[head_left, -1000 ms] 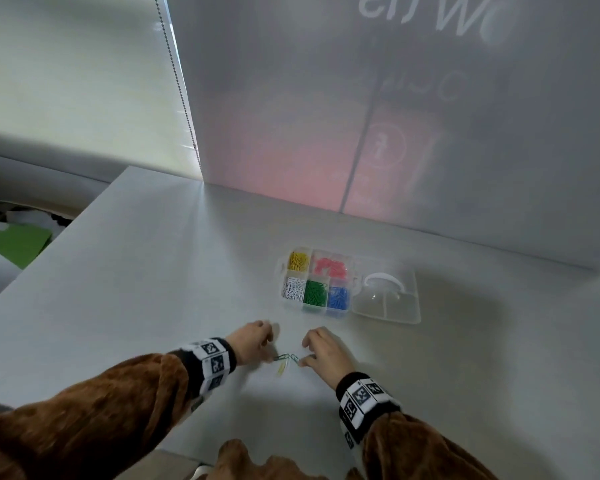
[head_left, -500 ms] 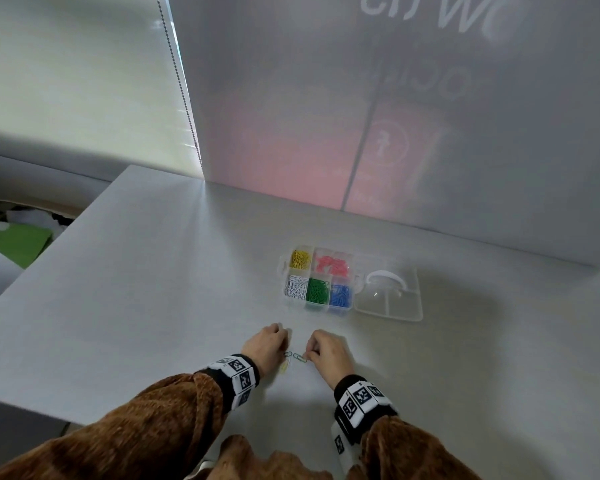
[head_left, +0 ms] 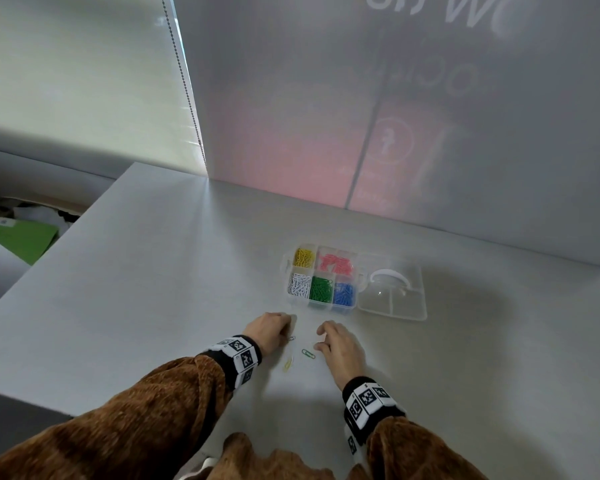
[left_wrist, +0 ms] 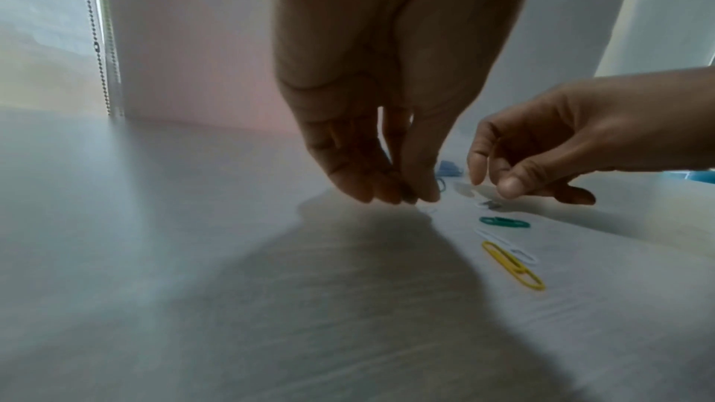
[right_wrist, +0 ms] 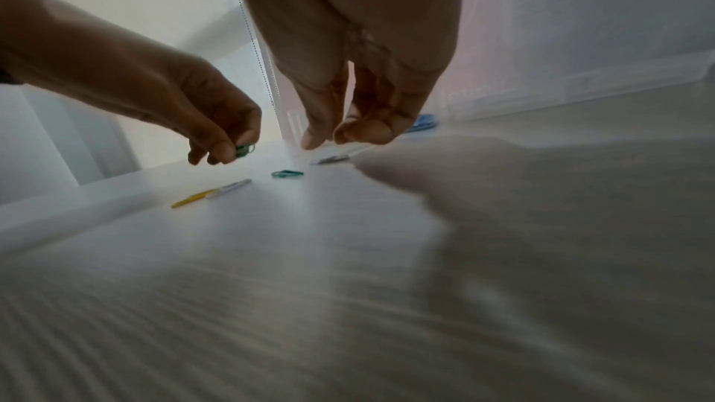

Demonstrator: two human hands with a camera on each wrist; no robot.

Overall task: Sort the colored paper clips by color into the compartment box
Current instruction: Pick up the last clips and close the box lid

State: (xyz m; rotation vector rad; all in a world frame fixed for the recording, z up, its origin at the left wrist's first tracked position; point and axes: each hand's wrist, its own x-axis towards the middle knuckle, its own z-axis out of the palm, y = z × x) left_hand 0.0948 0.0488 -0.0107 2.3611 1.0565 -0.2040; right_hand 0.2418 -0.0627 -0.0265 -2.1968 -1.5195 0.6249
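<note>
Near the front edge of the white table [head_left: 153, 271]: both hands work, well before the clear plastic compartment box [head_left: 286, 271].
Change: half a second ago the hands pulled together at joined clips; now they are apart, so the clips seem separated.
Left hand [head_left: 269, 329]: pinches a small dark green paper clip [right_wrist: 245, 149].
Right hand [head_left: 340, 344]: fingers loosely curled, thumb and forefinger apart, holding nothing.
Loose clips: a second green paper clip [head_left: 308, 353] lies between the hands; a yellow paper clip [head_left: 287, 363], nearer the front edge, touches a white paper clip [left_wrist: 522, 254].
Meaning: each clip can probably go alone to its colour.
Room: bare table up to the box; its open clear lid [head_left: 392, 299] lies at the box's right side.
</note>
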